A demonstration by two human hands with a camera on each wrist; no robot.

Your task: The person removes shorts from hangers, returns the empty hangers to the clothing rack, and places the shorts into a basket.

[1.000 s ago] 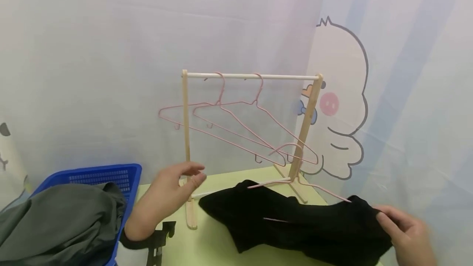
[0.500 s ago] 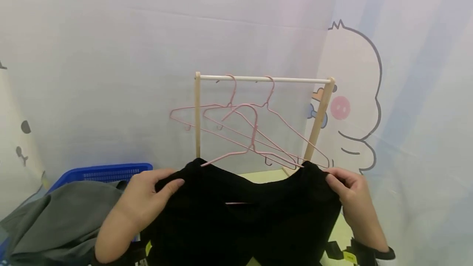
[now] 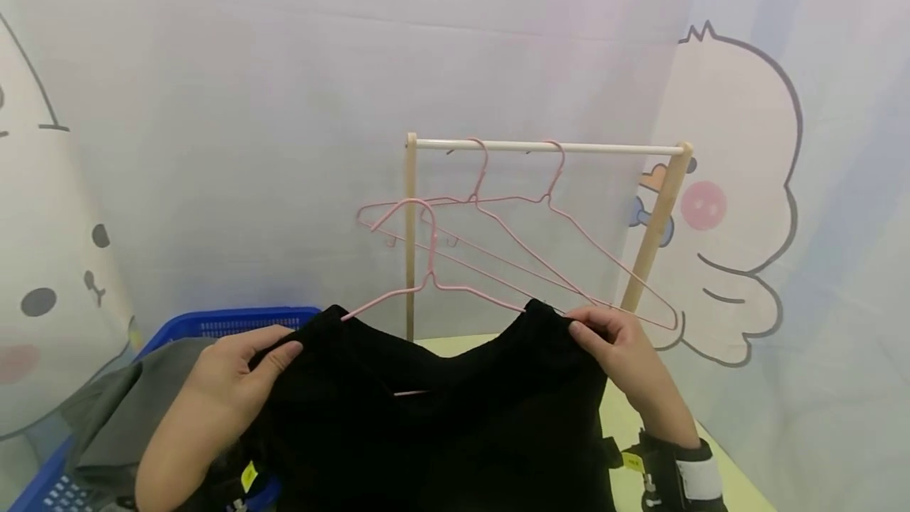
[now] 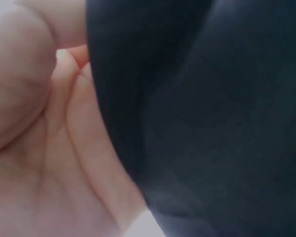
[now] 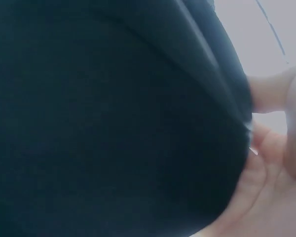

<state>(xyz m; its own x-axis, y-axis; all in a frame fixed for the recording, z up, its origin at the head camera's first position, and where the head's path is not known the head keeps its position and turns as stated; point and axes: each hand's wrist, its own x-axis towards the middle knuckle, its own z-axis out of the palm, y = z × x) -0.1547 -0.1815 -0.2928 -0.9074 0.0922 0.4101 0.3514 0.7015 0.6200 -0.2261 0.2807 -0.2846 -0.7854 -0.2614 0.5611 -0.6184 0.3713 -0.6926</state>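
Observation:
A black shirt [image 3: 441, 441] hangs spread out in front of me, its neckline at the top. Inside it sits a pink wire hanger [image 3: 430, 259], whose hook and upper arms rise out of the neck opening. My left hand [image 3: 238, 385] pinches the shirt's left shoulder between thumb and fingers. At the opposite shoulder my right hand [image 3: 626, 354] pinches the cloth the same way. Dark fabric fills most of both wrist views, with the left palm [image 4: 64, 148] and the right palm [image 5: 261, 182] beside it. The hanger's ends are hidden under the cloth.
Behind the shirt stands a wooden rack with a white rail [image 3: 590, 148], from which two pink hangers [image 3: 512, 239] hang. A blue basket [image 3: 235, 321] holding grey cloth [image 3: 135, 409] is at the left. The yellow-green tabletop [image 3: 732, 472] shows at the right.
My left hand has come to the shirt and taken hold of its left shoulder. Both hands have raised the shirt and hanger off the table, then shifted leftward in view.

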